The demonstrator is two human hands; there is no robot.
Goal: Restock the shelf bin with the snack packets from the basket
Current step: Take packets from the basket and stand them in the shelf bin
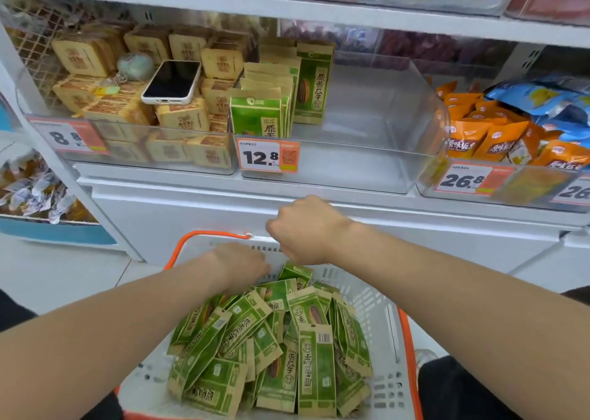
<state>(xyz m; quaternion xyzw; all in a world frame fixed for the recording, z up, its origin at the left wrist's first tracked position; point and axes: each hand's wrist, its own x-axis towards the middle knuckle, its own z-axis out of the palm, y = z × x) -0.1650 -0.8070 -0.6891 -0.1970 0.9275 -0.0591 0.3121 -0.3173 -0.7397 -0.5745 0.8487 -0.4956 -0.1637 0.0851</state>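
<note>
Where the heaped packets (255, 349) end, left hand (239, 264) touches, right hand (303, 231) pinches one.

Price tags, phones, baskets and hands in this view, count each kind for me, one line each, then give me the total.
Price tags: 4, namely 8.8, 12.8, 26.8 and one cut off at the right edge
Phone: 1
Basket: 1
Hands: 2, left hand and right hand
Total: 8

Green packets (271, 355) heaped in white basket (376, 308); clear bin (335, 170) part-filled.
</note>
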